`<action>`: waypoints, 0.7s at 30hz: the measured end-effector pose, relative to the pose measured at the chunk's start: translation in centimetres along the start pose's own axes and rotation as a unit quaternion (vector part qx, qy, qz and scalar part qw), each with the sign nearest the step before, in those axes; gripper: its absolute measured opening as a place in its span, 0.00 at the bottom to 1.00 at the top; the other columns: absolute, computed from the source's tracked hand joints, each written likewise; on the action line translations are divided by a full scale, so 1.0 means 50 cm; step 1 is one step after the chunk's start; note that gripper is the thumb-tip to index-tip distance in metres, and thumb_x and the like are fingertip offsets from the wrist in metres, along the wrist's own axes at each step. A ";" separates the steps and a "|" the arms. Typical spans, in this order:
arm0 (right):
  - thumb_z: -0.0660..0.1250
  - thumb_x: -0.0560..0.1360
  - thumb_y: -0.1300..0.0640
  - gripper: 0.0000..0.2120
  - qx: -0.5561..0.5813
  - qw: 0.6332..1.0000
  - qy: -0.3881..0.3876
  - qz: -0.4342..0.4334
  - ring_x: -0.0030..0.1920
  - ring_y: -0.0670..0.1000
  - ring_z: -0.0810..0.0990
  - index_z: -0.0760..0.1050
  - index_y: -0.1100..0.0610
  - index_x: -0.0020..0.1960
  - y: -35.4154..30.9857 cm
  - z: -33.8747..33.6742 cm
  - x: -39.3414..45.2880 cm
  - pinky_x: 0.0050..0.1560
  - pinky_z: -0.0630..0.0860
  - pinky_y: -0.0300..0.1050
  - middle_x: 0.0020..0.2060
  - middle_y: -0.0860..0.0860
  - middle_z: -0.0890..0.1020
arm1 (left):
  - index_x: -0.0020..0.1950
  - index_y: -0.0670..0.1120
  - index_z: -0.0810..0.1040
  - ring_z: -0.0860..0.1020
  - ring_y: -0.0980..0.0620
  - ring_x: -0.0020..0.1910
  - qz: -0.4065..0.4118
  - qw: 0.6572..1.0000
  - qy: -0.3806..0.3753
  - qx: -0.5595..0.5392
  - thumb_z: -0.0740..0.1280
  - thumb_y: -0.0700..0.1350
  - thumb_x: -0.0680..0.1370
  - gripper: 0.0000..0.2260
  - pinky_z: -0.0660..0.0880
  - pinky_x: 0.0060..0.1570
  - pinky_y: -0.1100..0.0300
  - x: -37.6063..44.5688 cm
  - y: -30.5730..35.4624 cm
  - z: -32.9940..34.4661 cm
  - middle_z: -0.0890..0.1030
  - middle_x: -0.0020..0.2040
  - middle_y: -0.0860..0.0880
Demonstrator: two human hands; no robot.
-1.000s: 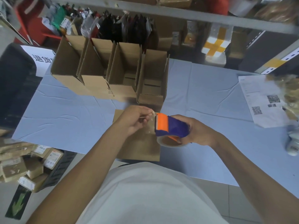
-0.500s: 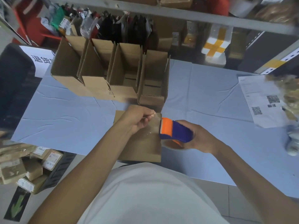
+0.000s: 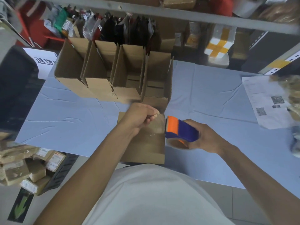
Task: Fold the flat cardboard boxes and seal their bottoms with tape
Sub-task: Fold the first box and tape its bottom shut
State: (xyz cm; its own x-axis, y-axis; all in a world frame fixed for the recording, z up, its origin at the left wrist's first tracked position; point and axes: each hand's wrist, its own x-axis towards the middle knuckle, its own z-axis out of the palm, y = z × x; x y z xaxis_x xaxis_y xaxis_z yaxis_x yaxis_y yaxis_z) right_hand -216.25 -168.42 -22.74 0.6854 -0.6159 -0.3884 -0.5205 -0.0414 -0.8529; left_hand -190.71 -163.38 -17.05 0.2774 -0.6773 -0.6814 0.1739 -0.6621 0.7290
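- White shirt point(image 3: 152, 197) (plain, no print visible) covers the torso.
- Both forearms are bare.
- Left hand point(image 3: 139, 117) and right hand point(image 3: 206, 137): no gloves.

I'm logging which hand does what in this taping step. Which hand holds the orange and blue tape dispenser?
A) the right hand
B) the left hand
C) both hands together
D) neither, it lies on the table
A: the right hand is wrapped around the tape dispenser, while the left hand only pinches the free end of the clear tape above the cardboard box.
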 end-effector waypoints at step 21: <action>0.75 0.63 0.49 0.26 -0.335 0.940 -0.001 0.055 0.39 0.39 0.76 0.68 0.37 0.57 0.028 -0.073 0.029 0.34 0.67 0.35 0.40 0.35 0.76 | 0.34 0.48 0.81 0.77 0.58 0.27 0.090 0.966 0.125 0.207 0.74 0.44 0.73 0.08 0.74 0.34 0.66 0.077 -0.140 -0.023 0.81 0.28 0.50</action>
State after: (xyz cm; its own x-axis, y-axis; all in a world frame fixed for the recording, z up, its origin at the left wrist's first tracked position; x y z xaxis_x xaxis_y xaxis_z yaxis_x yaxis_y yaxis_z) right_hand -217.85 -172.26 -23.24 0.6087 -0.6444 -0.4629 -0.7924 -0.4644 -0.3955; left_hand -189.80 -160.97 -24.69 0.4963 -0.7293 -0.4709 -0.2765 -0.6470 0.7106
